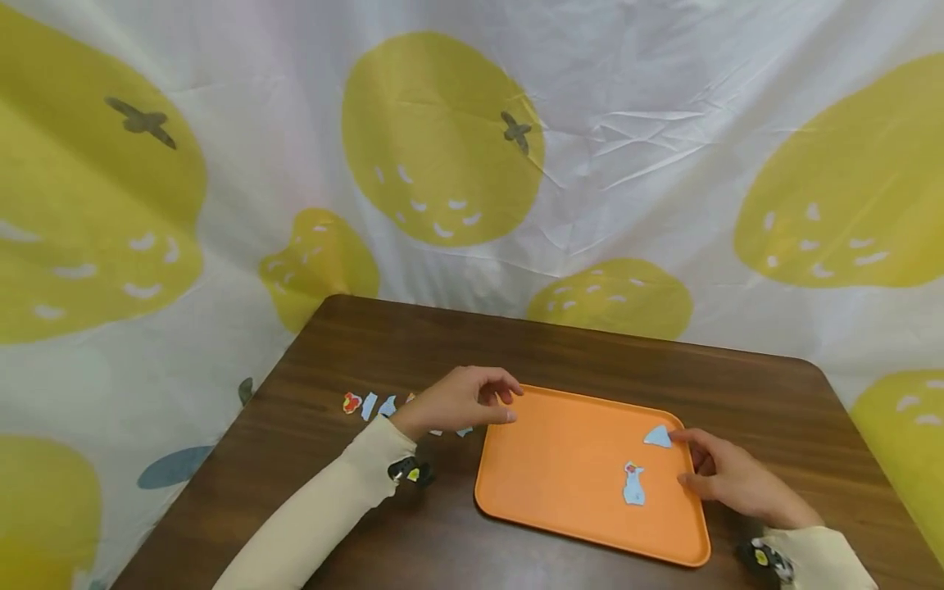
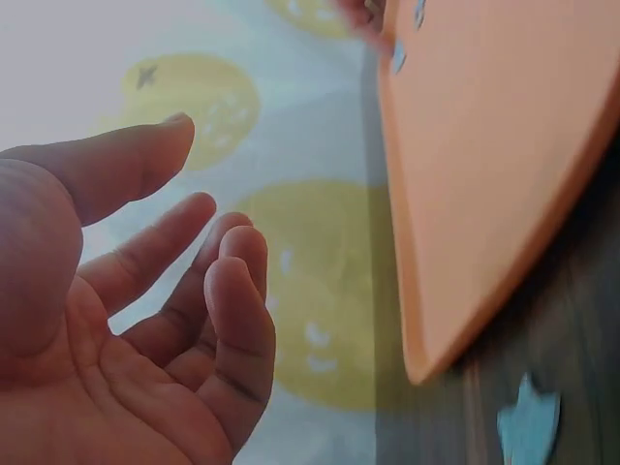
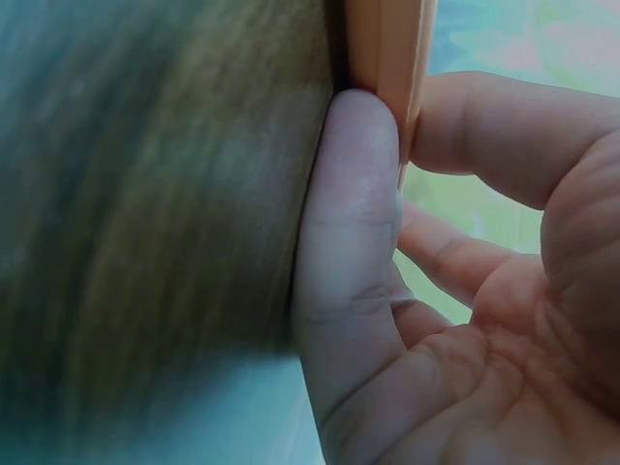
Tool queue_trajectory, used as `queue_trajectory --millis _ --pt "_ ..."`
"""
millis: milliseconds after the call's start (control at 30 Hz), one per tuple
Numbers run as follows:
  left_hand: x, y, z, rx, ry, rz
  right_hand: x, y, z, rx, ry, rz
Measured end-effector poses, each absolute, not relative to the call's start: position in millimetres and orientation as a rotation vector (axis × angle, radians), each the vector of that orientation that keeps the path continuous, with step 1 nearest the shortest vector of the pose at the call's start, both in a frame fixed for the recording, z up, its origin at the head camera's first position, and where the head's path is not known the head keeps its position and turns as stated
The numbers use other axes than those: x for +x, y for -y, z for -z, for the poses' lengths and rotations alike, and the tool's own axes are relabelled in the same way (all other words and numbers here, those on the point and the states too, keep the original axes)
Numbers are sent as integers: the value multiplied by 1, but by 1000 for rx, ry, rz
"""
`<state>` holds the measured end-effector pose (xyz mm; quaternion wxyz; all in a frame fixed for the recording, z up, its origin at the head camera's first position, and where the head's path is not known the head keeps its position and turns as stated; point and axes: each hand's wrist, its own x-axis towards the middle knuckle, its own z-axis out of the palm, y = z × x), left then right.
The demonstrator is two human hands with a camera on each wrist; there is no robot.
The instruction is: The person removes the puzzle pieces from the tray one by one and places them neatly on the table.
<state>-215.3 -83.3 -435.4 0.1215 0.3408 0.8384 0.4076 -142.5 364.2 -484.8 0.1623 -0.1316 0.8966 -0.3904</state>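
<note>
An orange tray (image 1: pixel 568 475) lies on the brown table. Above its left end hovers my left hand (image 1: pixel 472 397), fingers loosely bent, nothing in them; the left wrist view shows the bare palm (image 2: pixel 155 320). My right hand (image 1: pixel 737 475) is at the tray's right rim, its index fingertip right at a light-blue triangular piece (image 1: pixel 658 436). In the right wrist view a finger (image 3: pixel 354 223) of this hand lies along the tray's outer side, and the thumb reaches the rim. Nearer the front, a light-blue piece with a red patch (image 1: pixel 633 485) lies flat on the tray.
Left of the tray several small flat pieces lie on the table, among them a red-and-yellow one (image 1: pixel 351 402) and a light-blue strip (image 1: pixel 369 406); my left forearm partly covers this group. Behind the table (image 1: pixel 590 348) hangs a white curtain (image 1: pixel 627 147) with yellow fruit prints.
</note>
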Motion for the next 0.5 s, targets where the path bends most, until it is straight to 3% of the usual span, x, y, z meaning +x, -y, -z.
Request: queue_trajectory --millis 500 --pt "-212 3 448 1242 -2203 -1070 -144 -366 483 -383 -2560 1113"
